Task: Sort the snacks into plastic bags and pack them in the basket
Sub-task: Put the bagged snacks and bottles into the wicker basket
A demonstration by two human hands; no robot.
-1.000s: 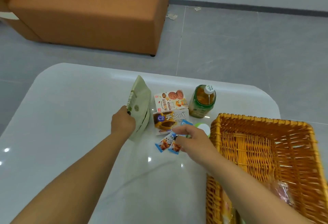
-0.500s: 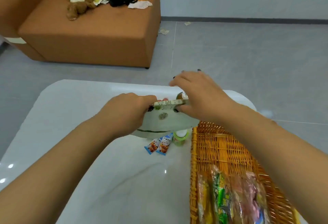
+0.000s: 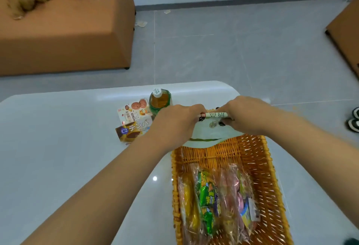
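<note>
Both hands hold a pale green plastic bag (image 3: 210, 135) by its printed top strip, just above the far end of the orange wicker basket (image 3: 260, 159). My left hand (image 3: 175, 122) pinches the strip's left end, and my right hand (image 3: 245, 115) pinches the right end. The bag hangs down over the basket's far rim. In the basket's near half lie clear bags of snacks (image 3: 217, 202) with yellow, green and pink wrappers. On the white table (image 3: 58, 147) to the left lie a biscuit box (image 3: 134, 109) and a brown C2 snack box (image 3: 134, 131).
A green tea bottle (image 3: 160, 100) stands behind the boxes near the table's far edge. A brown sofa (image 3: 64, 36) with toys and papers is across the grey floor. A brown box edge (image 3: 347, 29) and a shoe (image 3: 354, 120) are at the right.
Both hands have carried the green bag to the right, from over the table to above the basket's far end. The view has shifted, and the small packets on the table are now hidden.
</note>
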